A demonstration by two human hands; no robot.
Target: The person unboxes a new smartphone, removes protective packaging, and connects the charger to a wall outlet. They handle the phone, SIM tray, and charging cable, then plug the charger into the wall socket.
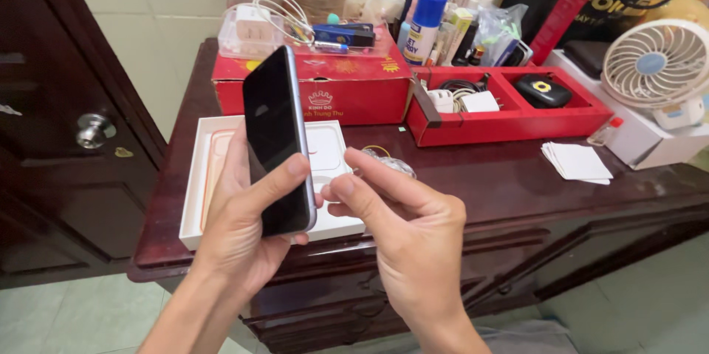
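Dark phone (275, 136) in left hand (240, 225), above open white box (198, 177).

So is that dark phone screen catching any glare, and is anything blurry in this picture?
Head view: the black glossy smartphone in the left hand shows only faint pale reflections, no strong glare; the right hand looks sharp; the dark polished wooden cabinet top carries a soft sheen; the white round desk fan bulges slightly near the edge.
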